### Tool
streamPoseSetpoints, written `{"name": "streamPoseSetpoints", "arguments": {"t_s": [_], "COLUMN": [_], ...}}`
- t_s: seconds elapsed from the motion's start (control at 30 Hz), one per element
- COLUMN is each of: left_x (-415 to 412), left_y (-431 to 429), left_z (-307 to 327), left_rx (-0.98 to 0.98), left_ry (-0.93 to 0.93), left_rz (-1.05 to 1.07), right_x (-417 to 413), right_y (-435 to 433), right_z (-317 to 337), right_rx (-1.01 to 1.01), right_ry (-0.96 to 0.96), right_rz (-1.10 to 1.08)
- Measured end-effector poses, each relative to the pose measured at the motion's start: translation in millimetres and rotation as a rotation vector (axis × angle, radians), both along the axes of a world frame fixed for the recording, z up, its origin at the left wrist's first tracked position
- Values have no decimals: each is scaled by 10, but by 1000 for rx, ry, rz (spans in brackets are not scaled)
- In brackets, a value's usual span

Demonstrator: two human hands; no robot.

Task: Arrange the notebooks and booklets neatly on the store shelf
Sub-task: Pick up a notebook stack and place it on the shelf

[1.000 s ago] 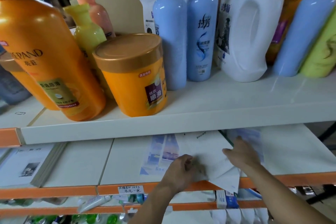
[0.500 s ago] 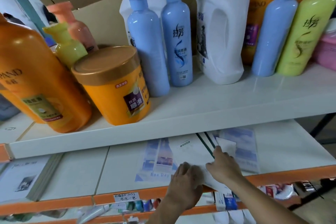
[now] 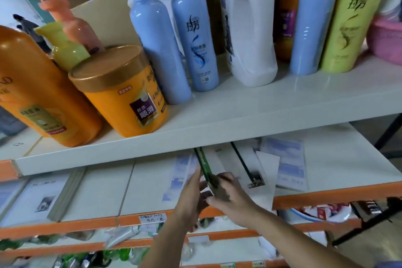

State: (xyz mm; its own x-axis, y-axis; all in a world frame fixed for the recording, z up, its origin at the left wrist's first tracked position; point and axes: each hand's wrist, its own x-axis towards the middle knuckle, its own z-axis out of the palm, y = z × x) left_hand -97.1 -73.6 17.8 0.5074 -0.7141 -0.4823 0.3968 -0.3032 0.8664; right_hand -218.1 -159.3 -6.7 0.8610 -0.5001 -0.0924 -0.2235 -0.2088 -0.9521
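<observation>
Head view shows the green-edged booklet [image 3: 203,164] up and right of the price tag [image 3: 152,217], stood on edge, its long axis running from the shelf [image 3: 104,189] front back under the board above. The right grip [image 3: 228,193] curls round its near end, and the left grip [image 3: 190,191] lies flat-fingered on its left face. Right of the tag lie one white booklet [image 3: 261,196], two pale blue booklets [image 3: 287,163] and one loose sheet [image 3: 268,165]; well left sits one stack of notebooks [image 3: 37,198].

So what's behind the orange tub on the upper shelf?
A yellow bottle and a pink bottle, then a cardboard box. The tub covers the bottles' bases.
</observation>
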Motion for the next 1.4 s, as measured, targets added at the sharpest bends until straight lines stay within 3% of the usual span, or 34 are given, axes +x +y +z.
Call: {"name": "streamPoseSetpoints", "arguments": {"t_s": [0.1,0.17,0.3,0.47,0.57,0.63,0.73,0.8,0.93,1.03,1.4], "left_x": [176,323,548,923,1245,1453,1748,1872,1993,2020,2134], "left_y": [342,617,1002,1419,1724,1940,2248,2425,2616,2602,2718], "left_z": [-7,-123,-219,-286,-240,-230,-305,-317,-380,-394,-150], "left_rx": [-82,-115,-63,44,-6,-48,-80,-107,-102,-47,109], "left_ry": [220,289,286,142,153,148,142,152,150,114,-347], "left_rz": [92,124,153,56,28,-16,-88,-123,-141,-29,347], "right_x": [148,216,388,740,1010,1199,1448,1599,1792,1866,2413], "right_y": [106,213,549,870,1168,1360,1536,1612,1814,1902,1977], "right_z": [-20,21,2,-32,-113,-191,-212,-193,-251,-229,-227], "right_rx": [-280,-356,-387,-403,-333,-258,32,210,306,329,419], "right_ry": [144,236,319,317,271,198,76,72,77,61,16], "right_rz": [168,284,397,323,259,76,-321,-417,-399,-378,-228]}}
